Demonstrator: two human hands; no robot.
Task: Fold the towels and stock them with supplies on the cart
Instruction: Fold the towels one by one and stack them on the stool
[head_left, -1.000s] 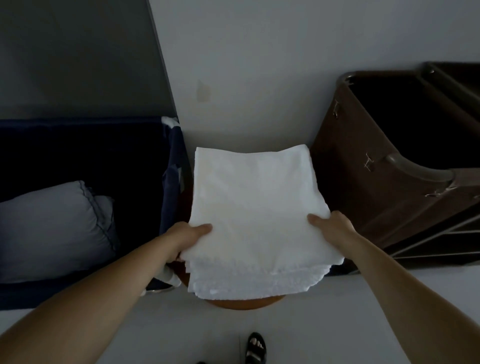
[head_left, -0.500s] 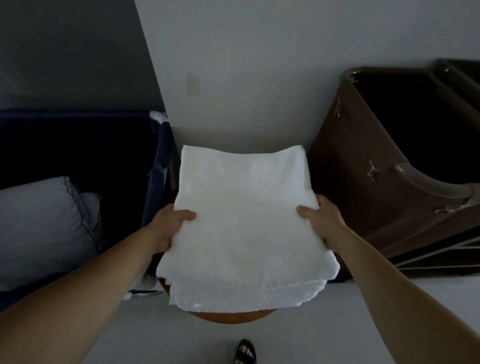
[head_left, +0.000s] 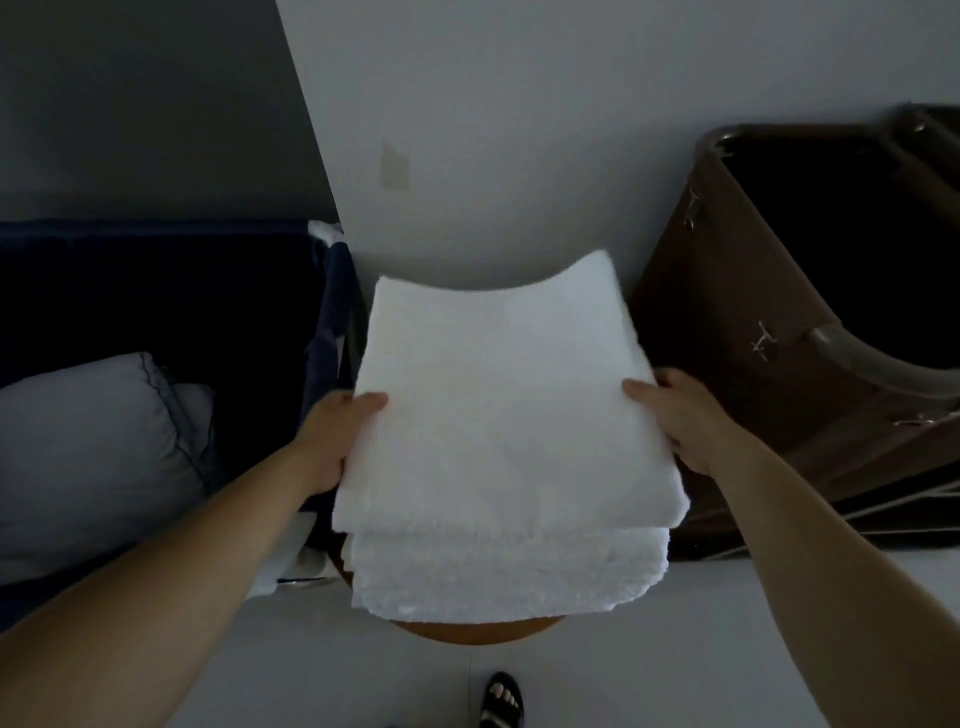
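A pale wall (head_left: 519, 130) fills the back of a dim room, and a darker grey panel (head_left: 145, 104) joins it at the left. A brown fabric cart bag (head_left: 753, 364) stands against the wall on the right, its metal frame showing below. On the left is a navy hamper (head_left: 332, 322) with a grey pillow (head_left: 93, 457) inside. Between the two, a round wooden stool top (head_left: 478, 631) shows only as a curved edge above the light floor, near a sandalled foot (head_left: 501, 699).

A folded white towel (head_left: 498, 405) is held over a lower pile of towels (head_left: 509, 571) that sits on the stool. Whether the two touch cannot be told. The upper towel spans the gap between the two hands, and its far edge sags in the middle.

The left hand (head_left: 332, 436) grips the towel's left edge and the right hand (head_left: 685, 421) grips its right edge. Each thumb is pressed on top, and the fingers are hidden underneath.
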